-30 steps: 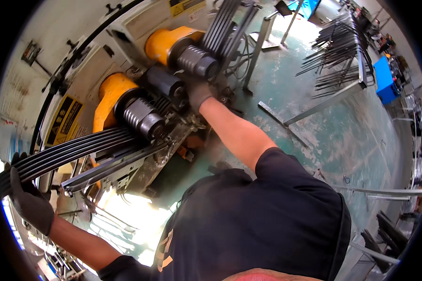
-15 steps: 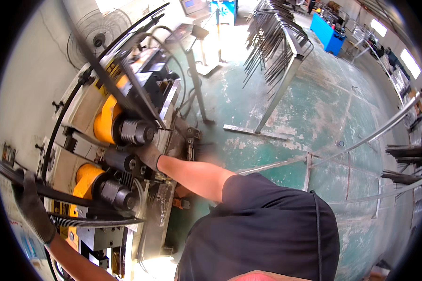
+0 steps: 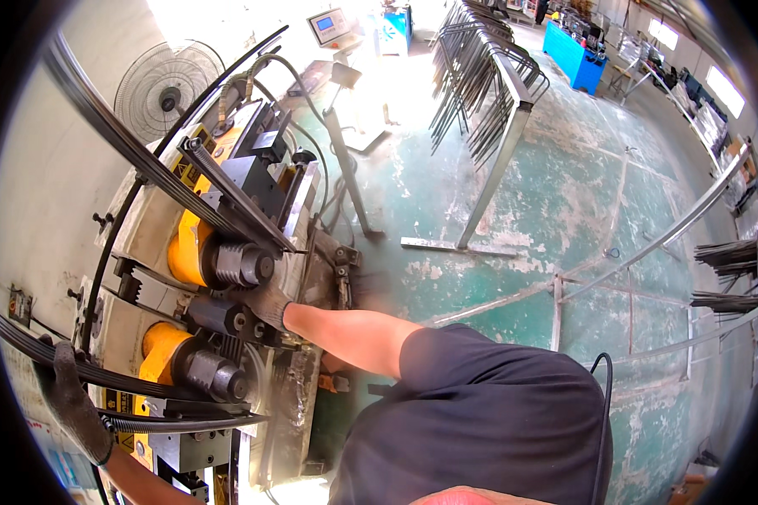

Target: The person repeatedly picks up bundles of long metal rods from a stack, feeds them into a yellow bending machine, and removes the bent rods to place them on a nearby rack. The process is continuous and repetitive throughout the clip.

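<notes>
My left hand (image 3: pixel 69 406), in a dark glove, is closed around a bundle of long dark metal rods (image 3: pixel 130 380) at the left. The bundle runs rightward to the lower threaded spindle (image 3: pixel 215 376) of a bending machine. My right hand (image 3: pixel 265 305), also gloved, reaches in between the lower and upper spindle (image 3: pixel 246 264), beside a black block (image 3: pixel 215 315). Its fingers are hidden there, so I cannot see what they touch. A second bundle of rods (image 3: pixel 130 139) slants up to the left from the upper spindle.
Yellow arms (image 3: pixel 192 244) carry the spindles on the machine. A wall-side fan (image 3: pixel 170 99) stands behind it. A metal rack (image 3: pixel 514 135) hung with many bent rods is beyond, near a blue cabinet (image 3: pixel 571 59). Metal rails (image 3: pixel 657 244) cross the floor at right.
The upper rod bundle, blurred before, now shows sharply and sits farther left at its upper end. The view has shifted slightly; both hands stay in about the same places.
</notes>
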Motion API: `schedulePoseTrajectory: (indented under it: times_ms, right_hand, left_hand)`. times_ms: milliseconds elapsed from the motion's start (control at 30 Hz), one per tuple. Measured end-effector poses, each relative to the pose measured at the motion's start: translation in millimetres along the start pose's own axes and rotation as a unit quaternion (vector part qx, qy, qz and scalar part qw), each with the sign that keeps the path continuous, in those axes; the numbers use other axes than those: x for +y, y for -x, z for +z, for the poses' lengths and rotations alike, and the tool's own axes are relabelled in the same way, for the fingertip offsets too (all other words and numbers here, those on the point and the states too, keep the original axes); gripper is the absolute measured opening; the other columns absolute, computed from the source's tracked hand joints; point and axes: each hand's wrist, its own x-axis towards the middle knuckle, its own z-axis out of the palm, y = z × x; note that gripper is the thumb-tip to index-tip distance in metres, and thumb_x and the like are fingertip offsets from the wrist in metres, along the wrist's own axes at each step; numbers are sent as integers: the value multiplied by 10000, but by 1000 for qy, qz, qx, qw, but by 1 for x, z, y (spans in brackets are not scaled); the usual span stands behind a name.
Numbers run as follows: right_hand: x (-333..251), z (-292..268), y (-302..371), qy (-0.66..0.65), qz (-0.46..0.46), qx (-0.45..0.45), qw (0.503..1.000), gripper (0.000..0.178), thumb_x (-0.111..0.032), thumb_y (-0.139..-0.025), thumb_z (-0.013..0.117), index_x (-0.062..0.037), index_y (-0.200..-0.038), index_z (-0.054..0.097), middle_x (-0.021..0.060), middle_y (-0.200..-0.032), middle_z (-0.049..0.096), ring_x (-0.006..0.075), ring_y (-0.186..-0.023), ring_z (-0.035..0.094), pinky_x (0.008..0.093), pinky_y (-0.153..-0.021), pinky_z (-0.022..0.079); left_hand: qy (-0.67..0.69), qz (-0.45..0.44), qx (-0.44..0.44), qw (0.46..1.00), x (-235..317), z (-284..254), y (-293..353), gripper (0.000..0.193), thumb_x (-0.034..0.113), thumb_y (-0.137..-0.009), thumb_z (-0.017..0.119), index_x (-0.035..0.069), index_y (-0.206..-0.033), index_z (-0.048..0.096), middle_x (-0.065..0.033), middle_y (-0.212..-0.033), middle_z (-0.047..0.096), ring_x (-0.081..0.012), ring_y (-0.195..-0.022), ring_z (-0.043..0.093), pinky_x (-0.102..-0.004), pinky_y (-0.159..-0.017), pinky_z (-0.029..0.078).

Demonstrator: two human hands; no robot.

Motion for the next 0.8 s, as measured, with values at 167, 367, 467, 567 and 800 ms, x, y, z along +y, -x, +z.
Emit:
schedulePoseTrajectory:
  times_ms: [167,367,467,567,800]
  right_hand:
    - [30,6,-23,15,30,-7,999,580,-269,-824,819,6,-1305,649,181,-1209,724,265,-1096,702,361,-966,554]
    - [33,3,-26,-1,2,-42,999,576,-269,-825,828,32,-1283,651,188,-1216,720,262,-1097,697,351,-958,551]
    - [50,12,-35,16,6,-37,999,606,-257,-821,837,42,-1302,624,187,-1228,706,256,-1089,687,351,-943,553]
    - [49,12,-34,-55,73,-24,996,638,-249,-815,840,36,-1331,597,174,-1257,684,264,-1089,677,364,-932,553]
    - [66,15,-42,-61,-35,-34,997,389,-225,-834,843,7,-1110,697,65,-970,708,148,-792,647,324,-654,504]
  left_hand:
    - [0,4,-28,1000,0,-7,-2,540,267,-959,716,-55,-1363,557,-74,-1059,609,-152,-870,591,-295,-813,510]
    - [-102,38,-22,994,5,-6,4,505,422,-940,714,-10,-1198,665,-82,-1037,643,-174,-939,612,-325,-880,491]
    - [-156,48,-17,986,22,-14,5,536,464,-919,719,-9,-1168,692,-119,-1069,698,-212,-1009,667,-355,-969,505]
    - [-176,101,-51,978,22,-16,-3,497,475,-1016,584,92,-1320,673,-148,-1173,717,-244,-1125,687,-384,-1064,504]
    - [-409,314,-34,856,8,-50,-49,386,331,-1068,510,210,-1416,625,-69,-1370,673,-250,-1336,593,-422,-1175,432]
